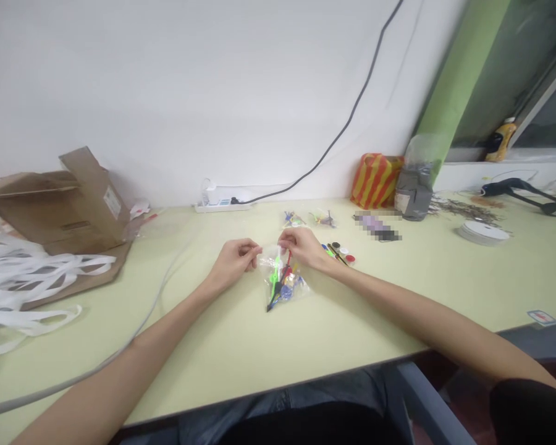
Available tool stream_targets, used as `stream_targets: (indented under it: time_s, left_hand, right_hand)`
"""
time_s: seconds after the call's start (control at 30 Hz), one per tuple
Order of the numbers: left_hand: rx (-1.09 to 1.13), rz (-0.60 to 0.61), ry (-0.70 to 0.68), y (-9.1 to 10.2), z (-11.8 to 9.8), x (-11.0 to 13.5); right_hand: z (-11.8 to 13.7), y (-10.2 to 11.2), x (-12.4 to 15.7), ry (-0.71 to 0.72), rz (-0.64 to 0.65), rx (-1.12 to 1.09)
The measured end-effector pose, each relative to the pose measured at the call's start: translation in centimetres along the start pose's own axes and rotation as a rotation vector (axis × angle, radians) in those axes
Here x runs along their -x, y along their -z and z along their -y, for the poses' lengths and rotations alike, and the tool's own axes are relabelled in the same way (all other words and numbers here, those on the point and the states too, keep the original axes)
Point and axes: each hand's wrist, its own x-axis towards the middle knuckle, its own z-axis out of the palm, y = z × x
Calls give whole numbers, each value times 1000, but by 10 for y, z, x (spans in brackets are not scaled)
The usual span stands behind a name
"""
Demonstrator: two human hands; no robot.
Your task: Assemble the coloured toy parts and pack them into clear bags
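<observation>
Bare forearms (120,377) reach across the counter (241,371), where the left hand (234,262) and right hand (303,247) pinch the top edge of a clear plastic bag (282,284) of colourful pieces, its lower end resting between them.

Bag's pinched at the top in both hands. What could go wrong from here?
The left hand and right hand hold the clear plastic bag only near its top, so it might slip and the colored plastic parts could shift or spill. The dark pointed end at the bag's lower corner might pierce the film. The small round caps beside the right wrist could get knocked.
</observation>
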Motion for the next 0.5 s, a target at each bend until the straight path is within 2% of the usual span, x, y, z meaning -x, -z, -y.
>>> stream_targets:
  time_s: [0.13, 0.23, 0.37, 0.5]
  left_hand:
    - [-89, -214, 9, 16, 8, -4]
    - [-133, -306, 28, 25, 13, -4]
    - [-170, -284, -1, 22, 15, -2]
    - [-366, -230, -105, 12, 11, 2]
  right_hand:
    - [-8, 2, -59, -48, -18, 124]
    - [-21, -4, -101, -199, 42, 182]
    - [-43, -17, -135, -282, -4, 265]
    - [-61, -30, -152, -346, -59, 355]
